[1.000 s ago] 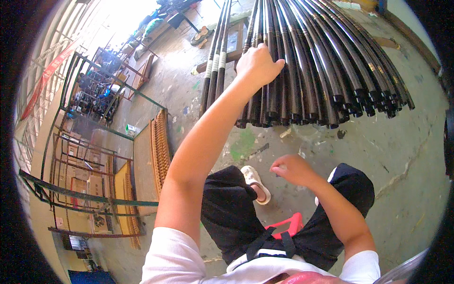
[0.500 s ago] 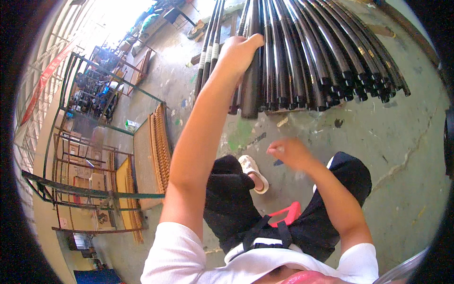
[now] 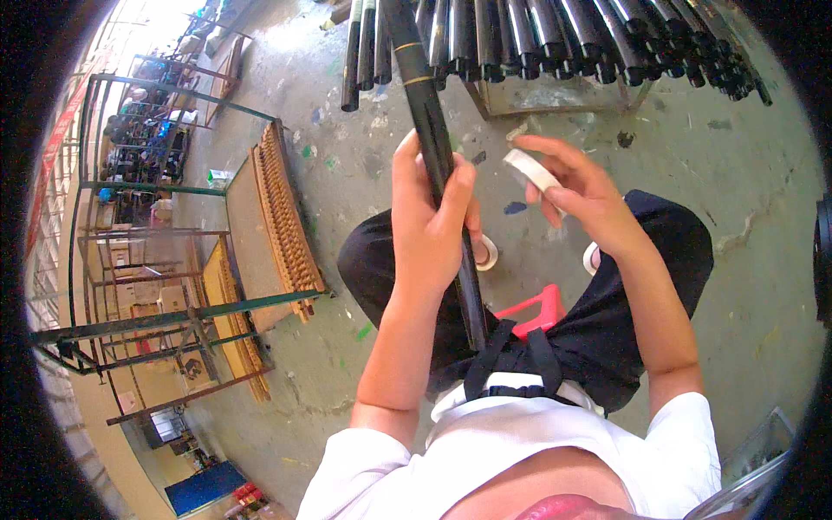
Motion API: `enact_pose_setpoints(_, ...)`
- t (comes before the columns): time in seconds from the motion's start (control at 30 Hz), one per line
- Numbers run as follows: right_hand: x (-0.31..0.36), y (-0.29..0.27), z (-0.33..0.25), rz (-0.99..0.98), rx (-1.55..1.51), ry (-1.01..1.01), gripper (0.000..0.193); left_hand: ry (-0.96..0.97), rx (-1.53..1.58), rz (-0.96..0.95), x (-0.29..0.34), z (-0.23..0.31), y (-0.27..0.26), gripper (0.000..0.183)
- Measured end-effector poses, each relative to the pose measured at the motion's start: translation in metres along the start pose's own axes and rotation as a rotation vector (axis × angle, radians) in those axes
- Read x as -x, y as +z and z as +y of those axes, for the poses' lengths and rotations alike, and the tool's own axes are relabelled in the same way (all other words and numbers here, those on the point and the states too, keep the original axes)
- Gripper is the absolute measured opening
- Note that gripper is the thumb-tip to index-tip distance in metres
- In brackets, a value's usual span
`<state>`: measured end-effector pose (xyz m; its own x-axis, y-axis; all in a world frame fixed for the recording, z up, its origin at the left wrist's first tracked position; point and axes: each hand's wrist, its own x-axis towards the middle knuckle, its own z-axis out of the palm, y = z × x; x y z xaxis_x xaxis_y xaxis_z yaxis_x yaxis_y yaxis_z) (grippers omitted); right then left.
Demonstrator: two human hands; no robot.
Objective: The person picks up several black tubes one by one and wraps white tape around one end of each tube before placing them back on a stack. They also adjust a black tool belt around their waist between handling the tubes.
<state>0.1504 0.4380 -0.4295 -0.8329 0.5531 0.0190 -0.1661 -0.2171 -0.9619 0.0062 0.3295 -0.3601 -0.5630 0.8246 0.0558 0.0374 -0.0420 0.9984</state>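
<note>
A long black pole (image 3: 426,102) with thin gold rings slants from the rack down to my lap. My left hand (image 3: 420,225) is wrapped round it about midway, thumb across its front. The pole's near end rests against my dark trousers. To the right of the pole, apart from it, my right hand (image 3: 594,195) pinches a roll of white tape (image 3: 530,171) between thumb and fingers.
Many black poles (image 3: 546,39) lie side by side at the far edge, over a metal frame (image 3: 555,102). On the left stands a green metal rack (image 3: 182,316) beside ridged brown panels (image 3: 282,221). A pink plastic piece (image 3: 549,308) shows between my legs.
My left hand has drawn the pole back from the row toward my lap. My right hand has risen and opened out around the tape roll, which was not visible before.
</note>
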Motion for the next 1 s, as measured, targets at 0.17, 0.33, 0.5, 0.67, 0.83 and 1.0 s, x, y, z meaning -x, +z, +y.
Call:
enact_pose_setpoints(0.17,0.033,0.031,-0.024,0.104,-0.098,-0.062,0.053,0.334,-0.103,0.067,0.031,0.008,-0.013,0.062)
enact_pose_setpoints(0.33,0.052,0.047,-0.033,0.095,-0.002,-0.063,0.064,0.401,-0.303,-0.107,0.044,-0.001,-0.028,0.042)
enact_pose_setpoints(0.5,0.061,0.06,-0.042,0.057,0.123,-0.074,0.059,0.384,-0.312,-0.151,0.048,-0.024,-0.034,0.038)
enact_pose_setpoints(0.67,0.062,0.067,-0.041,0.088,0.259,-0.078,0.035,0.478,-0.345,-0.213,0.048,-0.031,-0.042,0.018)
enact_pose_setpoints(0.83,0.06,0.069,-0.036,0.099,0.371,-0.019,0.012,0.331,-0.036,-0.156,0.066,-0.016,-0.029,0.036)
enact_pose_setpoints(1.0,0.061,0.072,-0.04,0.225,0.343,-0.06,0.013,0.094,0.285,-0.132,0.087,-0.031,-0.037,0.055)
